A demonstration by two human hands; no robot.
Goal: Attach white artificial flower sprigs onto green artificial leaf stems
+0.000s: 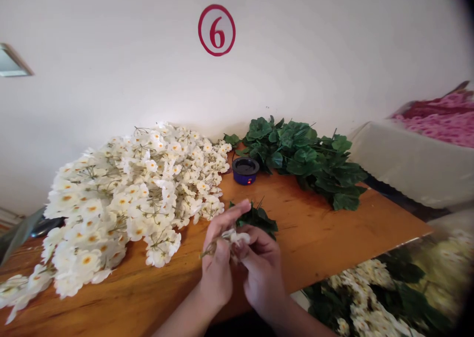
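Both my hands are raised over the wooden table (314,238), close together. My left hand (217,260) grips the thin stem of a small white artificial flower sprig (234,237). My right hand (261,273) pinches the flower end of that sprig, partly hiding it. Just behind my fingers lies a dark green leaf sprig (257,219), and I cannot tell whether it is joined to the flower. To the left of my hands spreads a large heap of white artificial flowers (129,199). Beyond them lies a pile of green artificial leaves (299,157).
A round dark blue container (245,170) stands between the flowers and leaves. A red-ringed number 6 sign (217,30) is on the wall behind. Right of the table are a beige cloth-covered surface (411,164) and pink fabric (440,120). Flowers and leaves (374,292) lie below the table's right edge.
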